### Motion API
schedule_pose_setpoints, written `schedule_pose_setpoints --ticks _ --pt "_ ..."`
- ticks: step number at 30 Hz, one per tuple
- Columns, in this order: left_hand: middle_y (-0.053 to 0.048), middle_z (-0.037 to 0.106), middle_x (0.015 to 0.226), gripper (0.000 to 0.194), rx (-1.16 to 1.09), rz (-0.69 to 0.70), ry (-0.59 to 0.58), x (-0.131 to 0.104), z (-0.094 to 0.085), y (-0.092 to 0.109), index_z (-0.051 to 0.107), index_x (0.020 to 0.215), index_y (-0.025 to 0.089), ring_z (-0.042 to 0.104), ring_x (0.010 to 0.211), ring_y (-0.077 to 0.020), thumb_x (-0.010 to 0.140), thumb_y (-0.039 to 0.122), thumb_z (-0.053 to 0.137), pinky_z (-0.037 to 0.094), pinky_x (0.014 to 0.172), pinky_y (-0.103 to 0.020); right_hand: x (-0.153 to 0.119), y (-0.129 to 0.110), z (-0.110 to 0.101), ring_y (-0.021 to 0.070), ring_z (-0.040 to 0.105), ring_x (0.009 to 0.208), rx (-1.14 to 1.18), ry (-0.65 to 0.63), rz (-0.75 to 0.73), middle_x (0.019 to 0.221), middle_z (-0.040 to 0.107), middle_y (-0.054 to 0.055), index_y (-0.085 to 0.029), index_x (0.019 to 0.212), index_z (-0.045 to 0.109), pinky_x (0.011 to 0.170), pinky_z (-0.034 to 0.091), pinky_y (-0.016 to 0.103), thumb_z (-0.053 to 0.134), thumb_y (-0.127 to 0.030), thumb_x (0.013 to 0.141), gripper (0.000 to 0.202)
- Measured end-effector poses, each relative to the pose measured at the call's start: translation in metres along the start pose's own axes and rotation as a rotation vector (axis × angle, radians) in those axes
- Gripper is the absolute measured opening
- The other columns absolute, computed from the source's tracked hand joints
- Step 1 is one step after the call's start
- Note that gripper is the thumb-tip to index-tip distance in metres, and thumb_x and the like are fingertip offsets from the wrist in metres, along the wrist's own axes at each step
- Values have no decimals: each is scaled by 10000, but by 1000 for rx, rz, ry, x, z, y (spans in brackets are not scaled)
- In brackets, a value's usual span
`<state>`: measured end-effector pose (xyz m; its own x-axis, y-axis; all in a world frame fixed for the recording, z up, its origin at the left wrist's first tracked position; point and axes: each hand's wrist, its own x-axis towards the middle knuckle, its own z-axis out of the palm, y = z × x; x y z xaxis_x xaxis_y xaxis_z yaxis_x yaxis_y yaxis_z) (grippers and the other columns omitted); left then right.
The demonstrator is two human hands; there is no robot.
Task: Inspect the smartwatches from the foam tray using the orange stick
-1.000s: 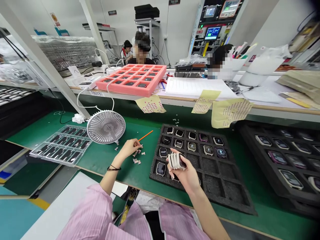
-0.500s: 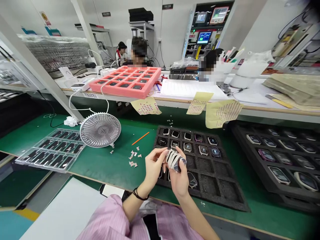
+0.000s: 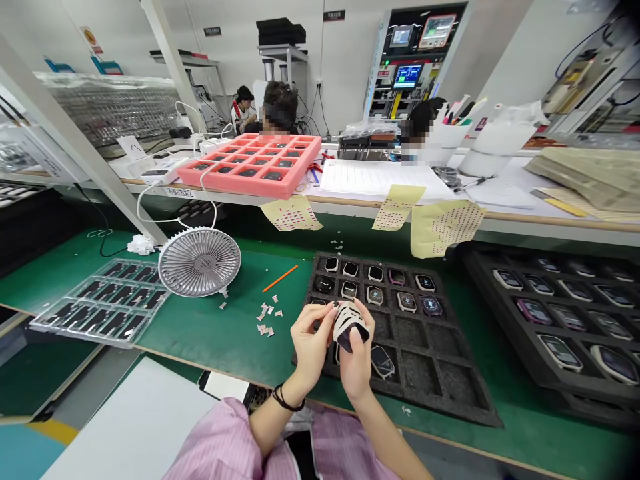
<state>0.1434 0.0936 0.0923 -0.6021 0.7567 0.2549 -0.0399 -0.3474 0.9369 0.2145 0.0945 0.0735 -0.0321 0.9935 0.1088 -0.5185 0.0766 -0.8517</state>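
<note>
Over the near part of a black foam tray (image 3: 415, 373), my right hand (image 3: 356, 373) holds a watch case (image 3: 351, 339), its thumb lying on the dark glossy face. Pale and black striped parts show along the case's upper side. My left hand (image 3: 310, 340) pinches at the upper left edge of the case, thumb and forefinger together; whatever small part may be between them is hidden. Several watches sit in the tray's pockets behind my hands, and one watch (image 3: 383, 362) lies tilted just right of my right hand.
Left of the tray lie small metal pieces (image 3: 271, 309) and an orange stick (image 3: 280, 278). A fan (image 3: 200, 261) stands beside a clear plastic tray (image 3: 145, 319) of black parts. A second foam tray (image 3: 590, 313) rests at right. Above, a shelf bears a pink tray (image 3: 240, 183); people sit beyond.
The watch case has turned in my hands, so its dark face now shows more towards me. My right thumb has moved onto that face, and my left hand has shifted slightly right.
</note>
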Motion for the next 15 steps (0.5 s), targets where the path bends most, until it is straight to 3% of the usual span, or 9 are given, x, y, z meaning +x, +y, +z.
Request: schedule_pose_setpoints --ticks 3,9,15 --pt "-37 695 803 60 20 33 -29 1 -1 0 785 803 202 632 791 -131 756 218 751 517 730 -223 1 5 -7 268 495 1223 -86 2 -56 1316 509 88 -272 1285 480 1083 307 519 597 -425 853 473" --pt "-35 669 808 159 -244 -350 -63 0 5 0 758 768 163 591 684 -110 742 319 761 482 616 -211 0 7 -7 262 531 1173 -84 -9 -68 1272 532 84 -271 1278 481 1038 369 512 535 -444 872 444" --pt "-38 650 885 234 -242 -289 -21 -9 8 -2 724 666 149 604 837 -133 743 367 762 479 736 -208 0 8 -11 283 504 1214 -161 -24 -127 1281 540 94 -262 1256 513 1036 367 517 563 -470 840 468"
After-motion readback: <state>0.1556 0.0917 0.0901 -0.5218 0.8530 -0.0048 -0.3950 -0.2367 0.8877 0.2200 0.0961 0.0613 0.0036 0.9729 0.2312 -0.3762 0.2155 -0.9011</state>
